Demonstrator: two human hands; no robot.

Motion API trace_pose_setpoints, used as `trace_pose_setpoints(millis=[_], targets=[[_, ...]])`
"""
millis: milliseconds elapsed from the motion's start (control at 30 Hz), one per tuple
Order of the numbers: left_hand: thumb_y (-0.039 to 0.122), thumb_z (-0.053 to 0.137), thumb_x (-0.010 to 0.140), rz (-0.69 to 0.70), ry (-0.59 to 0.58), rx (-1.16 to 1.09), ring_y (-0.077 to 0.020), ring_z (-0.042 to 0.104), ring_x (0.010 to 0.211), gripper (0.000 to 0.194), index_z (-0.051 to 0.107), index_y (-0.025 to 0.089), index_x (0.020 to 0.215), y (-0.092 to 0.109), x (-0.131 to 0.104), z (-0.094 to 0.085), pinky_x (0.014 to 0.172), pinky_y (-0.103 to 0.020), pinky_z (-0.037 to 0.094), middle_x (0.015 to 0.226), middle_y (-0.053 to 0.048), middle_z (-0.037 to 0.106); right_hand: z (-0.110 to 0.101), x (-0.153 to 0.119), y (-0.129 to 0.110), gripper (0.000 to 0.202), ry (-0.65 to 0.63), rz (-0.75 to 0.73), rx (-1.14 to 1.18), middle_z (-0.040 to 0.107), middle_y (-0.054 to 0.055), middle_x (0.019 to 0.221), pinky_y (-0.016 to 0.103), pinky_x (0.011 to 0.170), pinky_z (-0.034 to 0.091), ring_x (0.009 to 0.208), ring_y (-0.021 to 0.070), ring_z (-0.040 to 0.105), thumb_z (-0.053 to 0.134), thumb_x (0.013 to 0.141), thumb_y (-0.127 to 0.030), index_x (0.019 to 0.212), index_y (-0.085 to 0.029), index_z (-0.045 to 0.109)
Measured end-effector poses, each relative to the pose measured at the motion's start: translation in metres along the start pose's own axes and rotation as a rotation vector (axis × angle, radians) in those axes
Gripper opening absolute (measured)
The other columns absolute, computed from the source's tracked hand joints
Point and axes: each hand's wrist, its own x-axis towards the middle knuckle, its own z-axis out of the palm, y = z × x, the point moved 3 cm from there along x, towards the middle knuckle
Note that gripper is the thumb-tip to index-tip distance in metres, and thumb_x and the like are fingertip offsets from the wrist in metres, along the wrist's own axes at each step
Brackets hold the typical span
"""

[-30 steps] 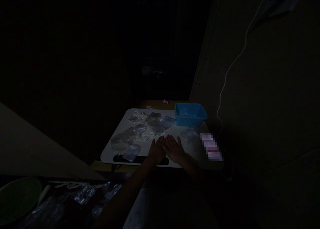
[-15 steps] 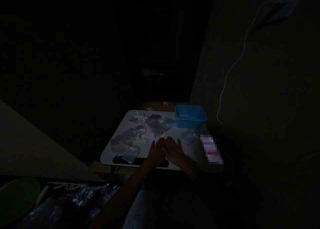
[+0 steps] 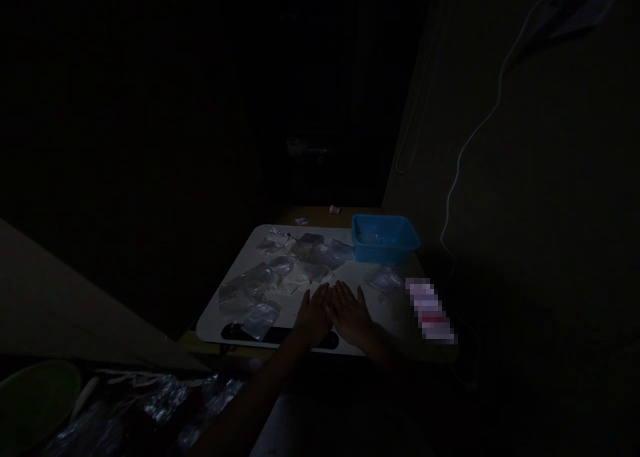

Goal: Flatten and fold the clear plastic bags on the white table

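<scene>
Left hand [image 3: 313, 318] and right hand [image 3: 351, 318] side by side, palms up, over the bench [image 3: 209, 324]

Nearest, at the lower left, a green round object [image 3: 40, 400] sits in deep shade beside shiny crumpled plastic [image 3: 167, 398]. Along the bench's near edge runs a dark slot [image 3: 287, 337], with a small clear bag [image 3: 261, 318] lying across its left part. The hands meet at their inner edges, fingers straight and close together, thumbs spread outward; whether they touch the bench, I cannot tell. Just beyond the fingertips and to the left lie clear plastic bags [image 3: 245, 287]; another clear bag [image 3: 385, 279] lies right of the right hand, near a pixelated item [image 3: 431, 312]. Farther back stands a blue basin [image 3: 384, 252]; past the bench, a small red-and-white object [image 3: 335, 210].
</scene>
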Motion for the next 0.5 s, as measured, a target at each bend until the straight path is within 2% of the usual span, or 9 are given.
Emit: trace_pose_setpoints(millis=[233,300,400,500], targets=[[0.026,0.031,0.082,0.005,0.013,0.006,-0.0207,0.019,0.126,0.052,0.025,0.013,0.132,0.0,-0.001,-0.002,0.1,-0.043,0.017,0.137,-0.01,0.027,0.003,-0.001,0.001,0.049,0.047,-0.002,0.065,0.034,0.01,0.133,0.048,0.101,0.008,0.126,0.0206,0.02,0.016,0.088,-0.039,0.128,-0.015,0.034],[0.026,0.029,0.083,0.001,0.028,0.007,-0.0206,0.02,0.126,0.05,0.026,0.013,0.131,0.0,-0.001,-0.003,0.1,-0.043,0.018,0.136,-0.01,0.029,0.005,0.0,0.008,0.046,0.093,0.014,0.123,0.036,0.011,0.132,0.045,0.101,0.014,0.124,0.02,0.025,0.022,0.088,-0.035,0.127,-0.015,0.034],[0.025,0.025,0.085,-0.003,0.049,0.005,-0.0199,0.021,0.126,0.046,0.028,0.012,0.13,0.0,-0.001,-0.004,0.1,-0.043,0.018,0.136,-0.01,0.028,0.008,0.005,0.028,0.042,0.184,0.109,0.254,0.044,0.012,0.126,0.034,0.096,0.03,0.117,0.0178,0.037,0.034,0.084,-0.026,0.123,-0.013,0.04],[0.024,0.024,0.086,-0.001,0.051,-0.008,-0.0201,0.021,0.126,0.046,0.027,0.011,0.13,0.001,0.0,-0.006,0.1,-0.045,0.018,0.136,-0.011,0.028,0.007,0.015,0.04,0.036,0.141,0.115,0.296,0.054,0.008,0.114,0.029,0.09,0.037,0.106,0.0164,0.046,0.044,0.076,-0.017,0.111,-0.016,0.052]])
